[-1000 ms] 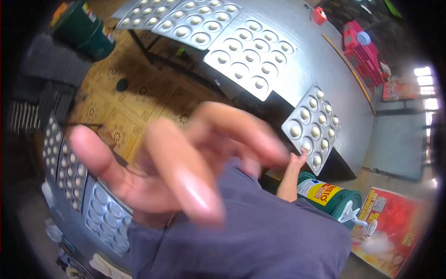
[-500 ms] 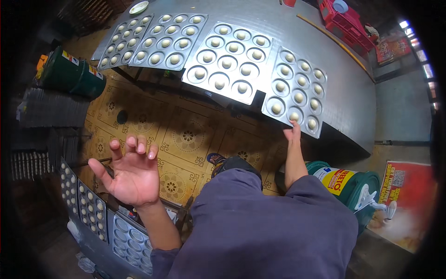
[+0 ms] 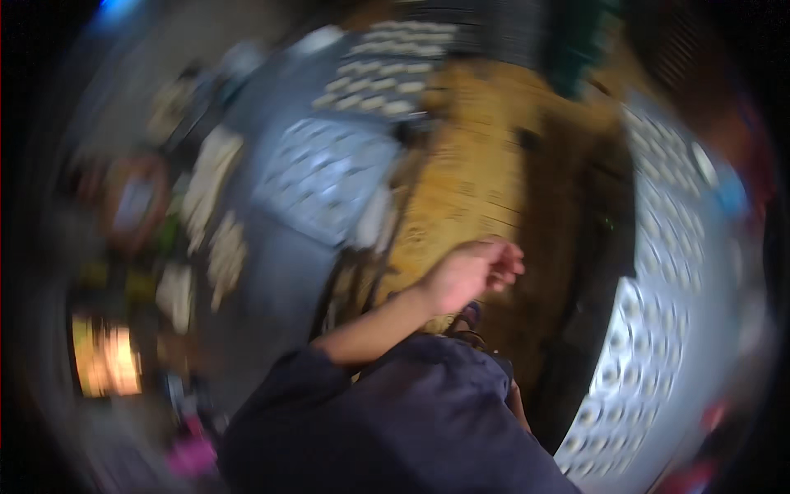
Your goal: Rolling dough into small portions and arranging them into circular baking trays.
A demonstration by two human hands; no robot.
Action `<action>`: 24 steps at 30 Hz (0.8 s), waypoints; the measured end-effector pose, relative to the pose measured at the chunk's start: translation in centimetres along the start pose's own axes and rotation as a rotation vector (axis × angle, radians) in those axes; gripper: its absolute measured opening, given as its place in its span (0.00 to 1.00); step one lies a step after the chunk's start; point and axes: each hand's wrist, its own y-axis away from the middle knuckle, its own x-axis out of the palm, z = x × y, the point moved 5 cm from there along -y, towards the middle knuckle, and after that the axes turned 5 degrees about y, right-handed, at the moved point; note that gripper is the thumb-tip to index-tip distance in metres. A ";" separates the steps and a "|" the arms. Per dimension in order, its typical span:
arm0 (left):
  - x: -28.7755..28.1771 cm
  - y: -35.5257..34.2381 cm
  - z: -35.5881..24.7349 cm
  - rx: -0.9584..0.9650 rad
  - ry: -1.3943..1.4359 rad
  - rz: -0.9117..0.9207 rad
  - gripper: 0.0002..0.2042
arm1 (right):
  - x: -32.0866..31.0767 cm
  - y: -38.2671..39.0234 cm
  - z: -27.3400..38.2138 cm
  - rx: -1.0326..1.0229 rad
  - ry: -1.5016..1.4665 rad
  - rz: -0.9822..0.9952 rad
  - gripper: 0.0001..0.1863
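Note:
The whole view is smeared by motion. My left hand [image 3: 481, 267] hangs in the air over the patterned floor, its fingers loosely curled and nothing visible in them. It touches none of the trays. My right hand is out of sight; only a sliver of skin shows beside my clothing. On the left table lies a metal tray with round wells [image 3: 321, 177], where I make out no dough balls. Beyond it are trays bearing rows of pale dough balls [image 3: 378, 82]. On the right table, a bright tray [image 3: 629, 370] holds pale balls, with more trays farther back.
The yellow patterned floor [image 3: 461, 181] runs between the left table [image 3: 284, 272] and the right table [image 3: 716, 329]. Pale, blurred cloth-like items [image 3: 210, 189] lie past the left table. A dark green container [image 3: 580, 49] stands at the far end.
My view has swung left, bringing the left table and its trays forward. My right hand has left the tray it was touching and gone out of view. My left hand's fingers are more curled.

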 end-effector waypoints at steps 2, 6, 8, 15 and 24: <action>-1.9 2.4 -1.9 0.107 -0.076 -0.039 0.12 | -6.9 -1.1 1.0 0.125 0.326 0.106 0.24; -5.8 10.4 -5.9 0.362 -0.148 -0.270 0.11 | -10.1 -7.1 8.5 0.258 0.836 0.239 0.23; -7.7 13.0 -6.6 0.433 -0.127 -0.382 0.09 | -8.2 -10.7 12.9 0.292 1.058 0.284 0.23; -25.6 30.9 -13.1 0.902 -0.435 -1.245 0.08 | 21.2 -19.7 10.7 0.585 2.073 0.441 0.18; -39.0 53.4 -21.6 0.487 -1.363 -2.494 0.16 | 40.9 -16.7 2.3 0.300 2.530 0.710 0.18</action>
